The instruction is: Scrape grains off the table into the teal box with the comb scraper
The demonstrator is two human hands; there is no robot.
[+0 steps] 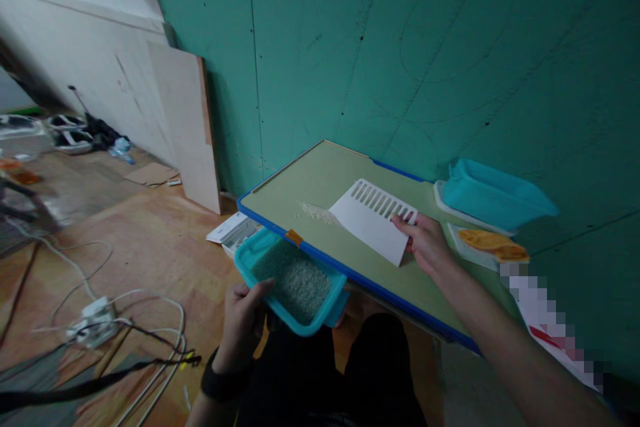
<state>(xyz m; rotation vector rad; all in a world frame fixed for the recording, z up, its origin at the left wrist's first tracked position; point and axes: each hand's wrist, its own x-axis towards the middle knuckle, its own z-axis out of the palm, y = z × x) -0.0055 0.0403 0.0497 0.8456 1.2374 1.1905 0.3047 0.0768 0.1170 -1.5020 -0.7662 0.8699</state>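
My left hand (247, 307) grips the near left rim of a turquoise plastic container (305, 328), its thumb over the edge. White grains (305, 283), which look like rice, lie inside. The container sits just below the front edge of the table (280, 180). My right hand (425, 240) is closed on the right end of a flat white plastic scraper (367, 227) with a row of slots, tilted over the tabletop. Beside the scraper's left corner, a small pile of loose grains (316, 211) is spread on the table.
A second turquoise container (495, 193) stands at the table's back right, near a folded orange cloth (493, 245). Green wall (320, 47) borders the table behind. A power strip (95, 321) and cables lie on the floor at left, and a board (187, 120) leans there.
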